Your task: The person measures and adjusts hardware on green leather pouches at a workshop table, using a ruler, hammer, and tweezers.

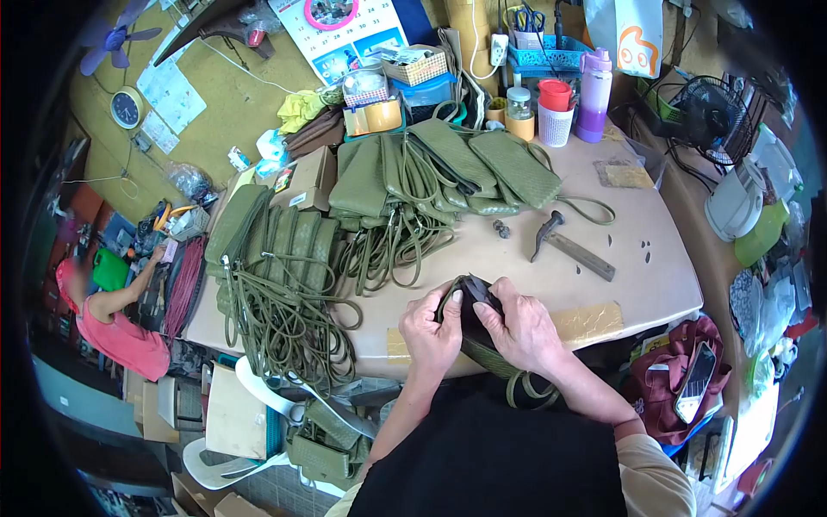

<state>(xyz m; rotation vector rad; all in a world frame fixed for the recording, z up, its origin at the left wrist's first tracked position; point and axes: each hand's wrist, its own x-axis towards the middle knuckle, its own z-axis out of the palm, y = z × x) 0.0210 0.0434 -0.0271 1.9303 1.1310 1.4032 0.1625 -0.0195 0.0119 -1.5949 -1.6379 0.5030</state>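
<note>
Both hands hold one green bag with a dark lining [475,312] at the table's front edge. My left hand [433,329] grips its left side, thumb at the opening. On the right side, my right hand [527,327] pinches the dark lining. The bag's lower part and strap hang below, partly hidden by my right hand. Beyond the hands lie a hammer [581,256] and some small dark pieces [501,228]. Green pouches [362,181] are piled at the table's back, and more with tangled straps [293,250] lie at the left.
The beige table [482,258] carries a red and white cup [556,112], a purple bottle [593,95] and a jar [519,114] at the back. A maroon bag with a phone [696,379] is at the right. Another person [116,323] works at the far left.
</note>
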